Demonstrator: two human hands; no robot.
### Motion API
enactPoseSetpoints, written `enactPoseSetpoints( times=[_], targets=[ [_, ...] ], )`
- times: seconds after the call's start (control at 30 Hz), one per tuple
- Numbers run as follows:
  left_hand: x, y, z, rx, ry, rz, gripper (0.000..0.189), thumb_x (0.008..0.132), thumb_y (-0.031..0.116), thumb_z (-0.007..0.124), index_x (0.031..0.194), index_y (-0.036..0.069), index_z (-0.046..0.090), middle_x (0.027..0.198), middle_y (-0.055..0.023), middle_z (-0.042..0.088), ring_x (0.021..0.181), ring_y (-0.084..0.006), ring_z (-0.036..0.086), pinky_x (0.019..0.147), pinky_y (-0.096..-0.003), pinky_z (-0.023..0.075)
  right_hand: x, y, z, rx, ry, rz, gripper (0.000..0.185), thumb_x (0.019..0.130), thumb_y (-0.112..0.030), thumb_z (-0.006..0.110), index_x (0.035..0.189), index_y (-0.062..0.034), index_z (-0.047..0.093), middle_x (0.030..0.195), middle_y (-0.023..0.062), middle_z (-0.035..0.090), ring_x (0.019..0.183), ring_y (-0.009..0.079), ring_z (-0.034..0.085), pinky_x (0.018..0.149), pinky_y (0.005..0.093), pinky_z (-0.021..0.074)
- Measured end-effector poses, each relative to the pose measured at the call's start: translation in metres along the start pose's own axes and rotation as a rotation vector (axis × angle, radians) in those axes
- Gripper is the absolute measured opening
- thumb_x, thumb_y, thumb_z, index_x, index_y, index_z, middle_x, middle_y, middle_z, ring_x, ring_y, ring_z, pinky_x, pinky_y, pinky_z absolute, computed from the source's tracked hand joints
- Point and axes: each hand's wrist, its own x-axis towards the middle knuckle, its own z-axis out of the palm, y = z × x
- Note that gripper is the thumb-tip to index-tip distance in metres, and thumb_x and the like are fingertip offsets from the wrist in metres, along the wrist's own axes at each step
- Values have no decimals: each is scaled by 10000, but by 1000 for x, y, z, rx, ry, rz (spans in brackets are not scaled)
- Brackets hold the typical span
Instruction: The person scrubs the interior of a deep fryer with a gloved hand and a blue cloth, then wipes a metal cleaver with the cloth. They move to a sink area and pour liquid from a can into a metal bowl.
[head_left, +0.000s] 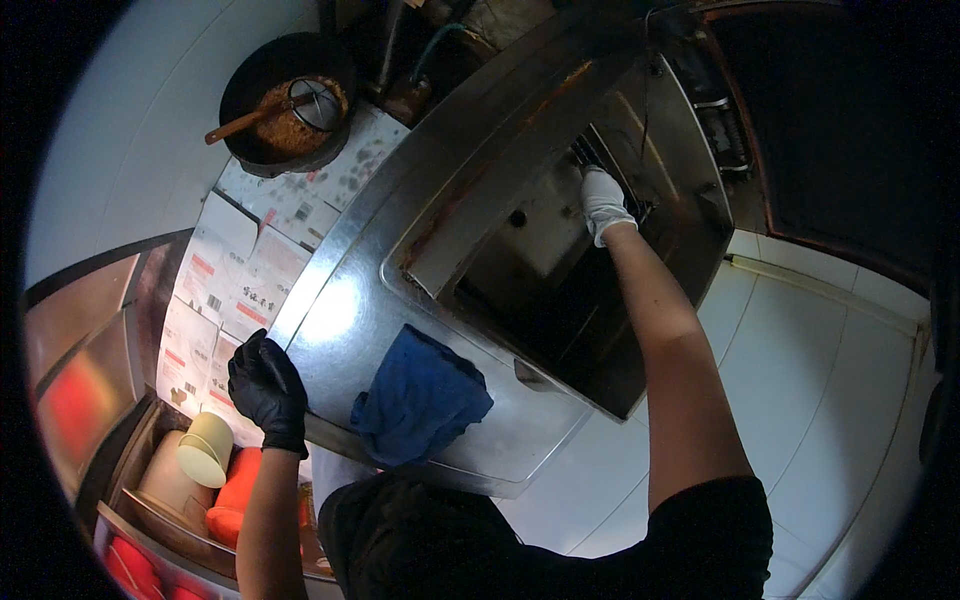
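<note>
My left hand, in a black glove, lies with curled fingers at the near left corner of a stainless steel worktop. Whether it grips the edge is hidden. My right hand, in a white glove, reaches deep into a dark, grimy metal well set in the worktop unit. Its fingertips meet a dark slatted part by the inner wall. Shadow hides whether they hold it. A crumpled blue cloth is draped on the worktop between my arms, near the front edge.
A black wok with brown crumbly contents, a wooden-handled strainer across it, stands at upper left on flattened printed cartons. Lower left are a cream bucket and a red container. White tiles cover the floor at right.
</note>
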Motion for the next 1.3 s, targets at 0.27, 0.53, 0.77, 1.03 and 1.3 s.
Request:
enactPoseSetpoints(
  times=[0.27,0.53,0.77,1.03,1.3],
  targets=[
    [1,2,0,22,-12,-21,236,934,261,509,1040,112,657,933,-101,650,888,-307,602,795,-422,471,-116,-43,24,32,-47,-367,251,894,-123,563,1116,-59,659,984,160,696,826,304,687,706,432,554],
    [-1,0,1,-9,0,-10,237,941,261,501,1035,113,660,937,-93,653,900,-301,603,806,-419,470,-45,-19,12,-233,76,-137,135,874,-143,581,904,-83,699,795,105,708,693,269,700,565,388,554],
    [-3,-3,4,34,-52,-55,246,935,273,504,1048,123,663,943,-97,659,904,-303,603,807,-420,470,-99,-22,18,-98,-379,-185,192,919,-146,551,955,-41,708,1002,185,691,938,335,664,768,399,542],
    [0,0,1,91,-43,-19,262,947,275,470,1024,122,669,928,-107,656,888,-320,605,783,-426,473,-44,7,37,43,-65,-386,317,947,-244,509,1191,-98,651,1229,96,638,1116,296,606,939,375,476],
    [-1,2,2,71,-42,-49,265,950,277,470,1023,106,660,930,-125,650,889,-342,606,764,-455,474,-67,-26,-6,137,-303,-348,454,961,-210,486,1401,-102,477,1450,128,456,1316,295,440,1048,384,389]
  ],
)
